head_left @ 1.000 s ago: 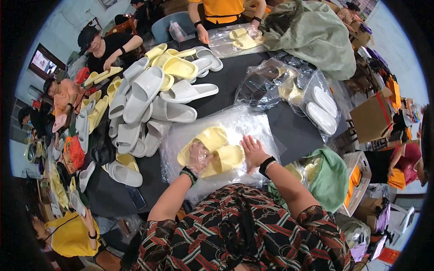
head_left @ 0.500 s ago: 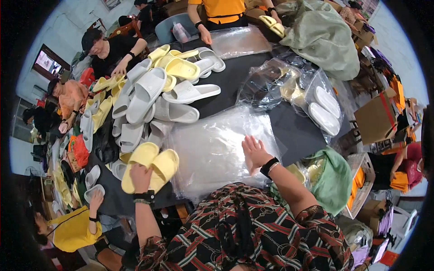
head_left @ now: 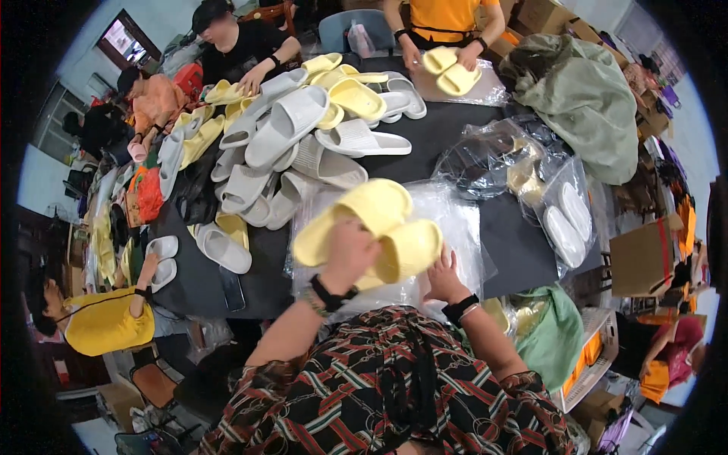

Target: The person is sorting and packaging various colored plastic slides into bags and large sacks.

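Left hand (head_left: 350, 254) clamped on yellow slippers (head_left: 371, 227) above clear bag (head_left: 455, 227), right hand (head_left: 442, 279) half hidden beneath slippers, fingers unclear, bag edges indistinct.

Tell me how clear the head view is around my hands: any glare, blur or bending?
Head view: the yellow slippers in the left hand are slightly soft, probably motion blur; white glare streaks the clear plastic bag beside the right hand; fisheye bends the black table edges, and the corners are dark.
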The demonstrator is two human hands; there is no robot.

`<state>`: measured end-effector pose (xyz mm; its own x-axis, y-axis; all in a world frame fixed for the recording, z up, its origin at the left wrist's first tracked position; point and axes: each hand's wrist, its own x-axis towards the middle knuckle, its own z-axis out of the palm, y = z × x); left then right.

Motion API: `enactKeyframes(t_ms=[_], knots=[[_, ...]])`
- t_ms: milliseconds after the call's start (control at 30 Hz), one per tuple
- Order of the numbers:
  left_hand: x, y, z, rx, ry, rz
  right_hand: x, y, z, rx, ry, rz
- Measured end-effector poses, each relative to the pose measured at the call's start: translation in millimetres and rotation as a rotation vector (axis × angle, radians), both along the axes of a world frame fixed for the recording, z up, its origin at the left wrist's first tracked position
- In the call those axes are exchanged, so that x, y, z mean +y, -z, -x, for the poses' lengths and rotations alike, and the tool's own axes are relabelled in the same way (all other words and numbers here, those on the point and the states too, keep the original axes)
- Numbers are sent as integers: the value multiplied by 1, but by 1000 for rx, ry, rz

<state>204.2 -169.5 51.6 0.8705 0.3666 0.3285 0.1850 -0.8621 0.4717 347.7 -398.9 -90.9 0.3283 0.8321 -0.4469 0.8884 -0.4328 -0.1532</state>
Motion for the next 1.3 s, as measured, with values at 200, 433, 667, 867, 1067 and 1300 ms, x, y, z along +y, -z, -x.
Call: enactKeyframes(t_ms=[200,433,667,867,1067,1300], knots=[[-35,108,-24,239,-19,13,-16,-10,8,78,120,-126],[-11,149,-11,211,-98,24,-26,3,-3,16,182,-117],[65,150,65,235,-358,-121,-22,34,-5,-15,135,-120],[72,158,78,160,-478,-56,-33,4,-5,100,123,-7],[13,115,65,63,-275,78,-3,-43,-22,125,51,100],[-8,155,52,50,-249,80,49,-23,-52,70,28,-37]])
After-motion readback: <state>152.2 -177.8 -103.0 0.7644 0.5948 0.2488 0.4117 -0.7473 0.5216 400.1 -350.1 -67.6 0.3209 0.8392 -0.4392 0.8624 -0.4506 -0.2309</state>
